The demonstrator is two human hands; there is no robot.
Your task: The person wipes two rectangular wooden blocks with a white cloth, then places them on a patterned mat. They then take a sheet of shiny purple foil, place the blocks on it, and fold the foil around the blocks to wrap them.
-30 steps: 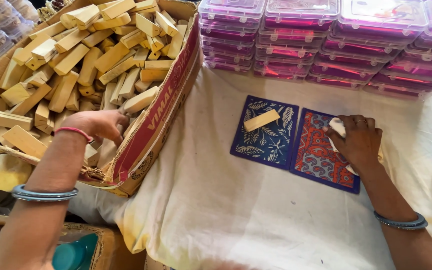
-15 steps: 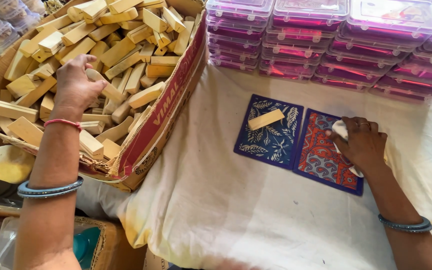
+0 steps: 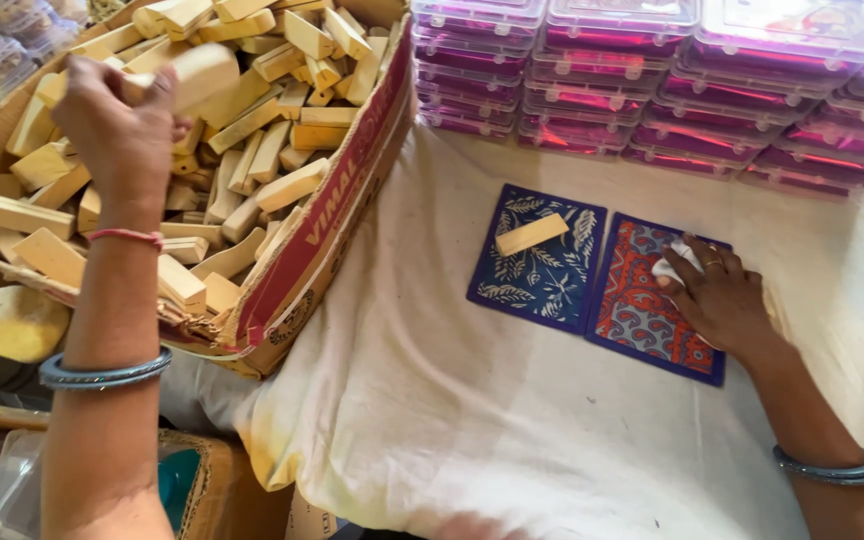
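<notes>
My left hand (image 3: 122,125) is raised over the open cardboard box (image 3: 322,225) and grips a pale wooden block (image 3: 197,72), blurred by motion. The box is heaped with several more wooden blocks (image 3: 252,140). My right hand (image 3: 720,297) rests on a red patterned cloth pouch (image 3: 642,305) and closes over a small white piece (image 3: 674,265) at its fingertips. Beside it lies a blue leaf-patterned pouch (image 3: 542,255) with one wooden block (image 3: 530,235) lying flat on top.
Stacks of clear lidded boxes with pink contents (image 3: 672,75) line the far edge. A cream cloth (image 3: 472,410) covers the work surface. A yellowish stone-like lump (image 3: 14,322) and a teal object (image 3: 174,485) sit at the lower left.
My left hand has lifted from low in the box up to the far left, now gripping a wooden block. My right hand slid slightly lower on the red pouch.
</notes>
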